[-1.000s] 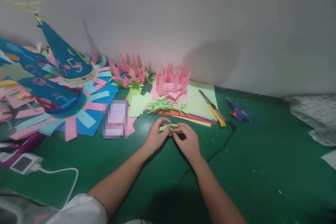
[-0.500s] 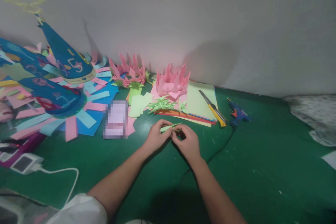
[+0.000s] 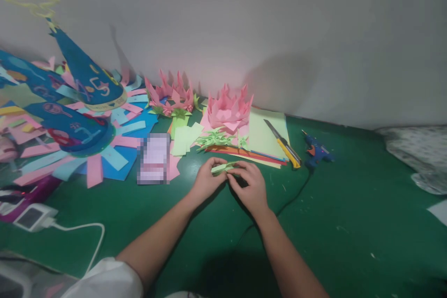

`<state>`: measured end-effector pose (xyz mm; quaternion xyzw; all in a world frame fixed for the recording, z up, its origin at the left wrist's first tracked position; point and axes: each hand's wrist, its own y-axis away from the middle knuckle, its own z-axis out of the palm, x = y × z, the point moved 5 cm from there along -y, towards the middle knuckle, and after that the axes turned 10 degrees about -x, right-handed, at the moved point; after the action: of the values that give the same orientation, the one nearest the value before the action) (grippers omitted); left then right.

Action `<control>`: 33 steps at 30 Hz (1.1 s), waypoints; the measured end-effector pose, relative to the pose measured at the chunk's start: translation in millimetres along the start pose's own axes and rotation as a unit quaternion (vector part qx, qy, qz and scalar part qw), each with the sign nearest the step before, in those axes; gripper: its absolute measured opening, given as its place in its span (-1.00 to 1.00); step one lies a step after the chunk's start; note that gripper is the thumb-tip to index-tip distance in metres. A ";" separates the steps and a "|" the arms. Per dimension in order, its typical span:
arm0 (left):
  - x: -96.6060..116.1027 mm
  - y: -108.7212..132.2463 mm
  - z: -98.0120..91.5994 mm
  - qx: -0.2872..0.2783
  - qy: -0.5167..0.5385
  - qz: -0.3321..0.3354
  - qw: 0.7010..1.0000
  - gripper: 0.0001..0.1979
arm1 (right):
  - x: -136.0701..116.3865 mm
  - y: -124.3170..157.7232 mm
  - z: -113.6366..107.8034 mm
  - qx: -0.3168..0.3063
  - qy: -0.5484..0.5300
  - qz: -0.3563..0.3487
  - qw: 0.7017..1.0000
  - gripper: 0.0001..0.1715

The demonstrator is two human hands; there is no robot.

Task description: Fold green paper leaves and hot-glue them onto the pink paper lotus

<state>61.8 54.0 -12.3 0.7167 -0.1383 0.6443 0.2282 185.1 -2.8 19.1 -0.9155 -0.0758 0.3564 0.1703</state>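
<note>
A small piece of pale green paper [image 3: 219, 168], folded into a narrow strip-like form, is held between the left hand [image 3: 207, 182] and the right hand [image 3: 250, 187], over the bench [image 3: 349, 195]. It points roughly crosswise, its lighter left part showing plainly, a thin edge visible toward the right; the grip hides its lower side.

- The single head view looks forward and down from the desk's [image 3: 331, 223] near edge.
- It faces the far edge and the wall [image 3: 331, 32] behind.
- Near enough to frame the left grip [image 3: 207, 182] and right grip [image 3: 250, 187] whole.
</note>
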 end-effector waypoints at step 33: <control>2.9 4.2 2.8 0.011 -0.090 0.084 0.992 -0.73 | -0.7 1.9 -4.8 0.030 0.044 0.030 0.998 -0.80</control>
<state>62.6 49.2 -9.0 0.7604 -0.2109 0.5953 0.1514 187.9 -6.0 22.2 -0.9267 -0.0306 0.3229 0.1898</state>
